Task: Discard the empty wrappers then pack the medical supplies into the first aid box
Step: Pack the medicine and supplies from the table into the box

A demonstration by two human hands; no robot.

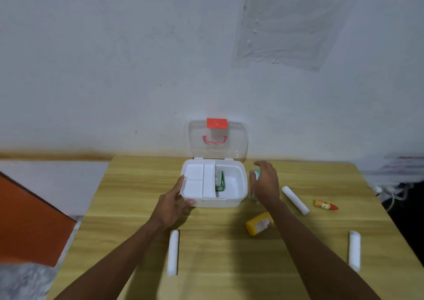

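The first aid box sits in the middle of the tabletop, close to the wall, with its clear lid standing straight up. Inside, a white tray covers the left part. The right part is deep, and a green packet leans in it on its edge.

The left hand rests on the box's near left corner, fingers spread on the rim and thumb at the front wall — it holds the box steady and has nothing else in it. The right hand is just beside the box's right wall. Its fingers curl around something small and pale blue-green. It is blurry, so I cannot tell what it is, or how tight the hold is.

Still out on the tabletop are three white rolls: one near the left arm, one right of the right hand, one far to the right. They look soft and light, so I think a gentle pinch around the middle is best. A hard squeeze could squash them. The yellow bottle lies on its side under the right arm. It looks stiff and smooth, maybe a bit heavier, so wrap the fingers around its body. The little orange tube is tiny and could roll away — pinch it from both sides.
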